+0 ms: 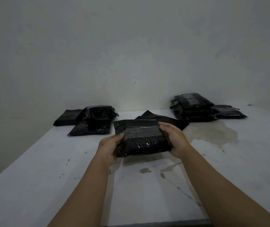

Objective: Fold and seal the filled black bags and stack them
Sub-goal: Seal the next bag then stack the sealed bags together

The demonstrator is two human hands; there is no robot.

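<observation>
My left hand (109,149) grips the left end of a folded black bag (141,139). My fingers curl round its edge, with the thumb on top. My right hand (174,140) holds the right end, fingers bent over the far corner and palm against the side. I hold the bag a little above the middle of the bench (49,177); its shadow falls on the top below it. The bag lies flat, with its long side running left to right. A shiny strip of tape crosses its top the same way.

Just behind it, a flat black bag (172,120) lies on the bench.

At the back left there is a loose heap of black bags (91,122), one lying on another. At the back right stands a neat stack of sealed bags (191,108), with one more bag (229,112) flat beside it on the right.

The bench is white with grey spots, and it has a big pale stain (213,135) on the right side. Behind it is a plain grey-white wall (131,46). The room is dim.
</observation>
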